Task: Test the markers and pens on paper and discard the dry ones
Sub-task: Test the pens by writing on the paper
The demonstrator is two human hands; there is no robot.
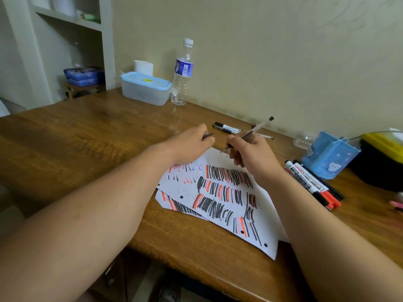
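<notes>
At your far left, at the back of the counter (pixel 65 138), a lidded plastic container (pixel 146 88) and a clear water bottle (pixel 182 73) are standing just beside each other by the wall. Your left grip (pixel 189 142) is resting at the far corner of the paper (pixel 218 199), its fingers curling round a thin dark piece (pixel 208 135) that is poking out toward your other hand; it is too small to name. Behind the gap between your hands, a black marker (pixel 226 128) is lying on the counter. Your right grip (pixel 250 158) is closing tightly on the lower barrel of a clear-barrelled pen (pixel 258 128), which is tilting up and to the right. Its tip is pointing down at the paper's far corner, just over it or touching; that cannot be told. The paper, covered in black and orange strokes, is lying beneath both wrists. Further right, several whiteboard markers (pixel 309 182) are lying side by side next to a blue pen holder (pixel 329 154).
</notes>
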